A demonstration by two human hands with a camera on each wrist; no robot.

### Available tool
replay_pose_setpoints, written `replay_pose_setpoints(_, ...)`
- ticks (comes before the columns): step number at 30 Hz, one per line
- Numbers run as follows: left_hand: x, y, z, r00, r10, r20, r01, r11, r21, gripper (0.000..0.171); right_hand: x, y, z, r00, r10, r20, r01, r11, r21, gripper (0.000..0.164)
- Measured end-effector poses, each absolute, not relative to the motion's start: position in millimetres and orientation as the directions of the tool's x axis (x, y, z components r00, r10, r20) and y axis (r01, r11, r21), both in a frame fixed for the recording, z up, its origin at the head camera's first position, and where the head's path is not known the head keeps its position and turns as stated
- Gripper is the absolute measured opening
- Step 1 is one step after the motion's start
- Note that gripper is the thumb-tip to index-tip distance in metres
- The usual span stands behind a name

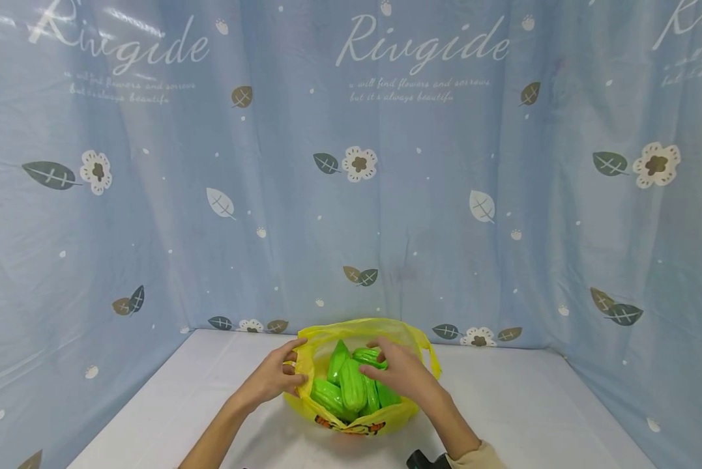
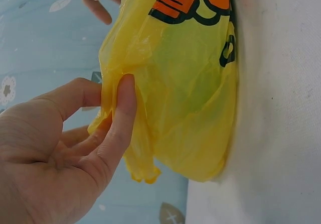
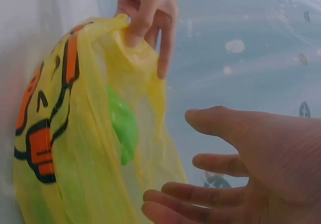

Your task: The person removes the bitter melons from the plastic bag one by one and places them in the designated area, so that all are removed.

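A yellow plastic bag [image 1: 399, 417] with an orange and black print stands on the white table, its mouth spread wide. Inside lie several shiny green ridged vegetables [image 1: 352, 385], pointed at the ends; their exact kind is unclear. At the bag's left rim, my left hand [image 1: 273, 376] pinches the thin plastic between thumb and fingers, as the left wrist view shows up close. My right hand [image 1: 405, 372] hovers over the right side of the mouth. In the right wrist view its fingers are spread and relaxed, with nothing held. The bag's walls hide the lower vegetables.
The white tabletop [image 1: 503, 404] extends on both sides of the bag. A blue curtain [image 1: 421, 228] with leaves, flowers and lettering hangs behind and at both sides. Beside my right wrist is a small black object [image 1: 425, 460] at the frame's lower edge.
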State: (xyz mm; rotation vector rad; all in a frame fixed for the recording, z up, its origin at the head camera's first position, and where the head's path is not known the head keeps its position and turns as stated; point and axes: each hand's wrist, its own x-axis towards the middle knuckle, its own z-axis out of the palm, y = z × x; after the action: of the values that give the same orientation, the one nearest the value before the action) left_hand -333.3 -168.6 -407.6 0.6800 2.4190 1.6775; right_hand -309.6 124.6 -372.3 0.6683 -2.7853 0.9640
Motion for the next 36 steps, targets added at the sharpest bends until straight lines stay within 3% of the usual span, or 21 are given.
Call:
replay_pose_setpoints(22, -333.8, -167.8, -407.9, -0.889, 0.433, 0.152, 0.29, 0.273, 0.917, 0.08, -310.9, 96.1, -377.3, -0.89, -0.432, 0.142, -0.442, 0.745, -0.5, 0.062)
replay_pose_setpoints(36, -334.5, -166.7, -409.7, -0.889, 0.431, 0.157, 0.298, 0.281, 0.912, 0.081, -312.0, 89.6, -381.3, -0.899, -0.428, 0.096, -0.419, 0.774, -0.475, 0.055)
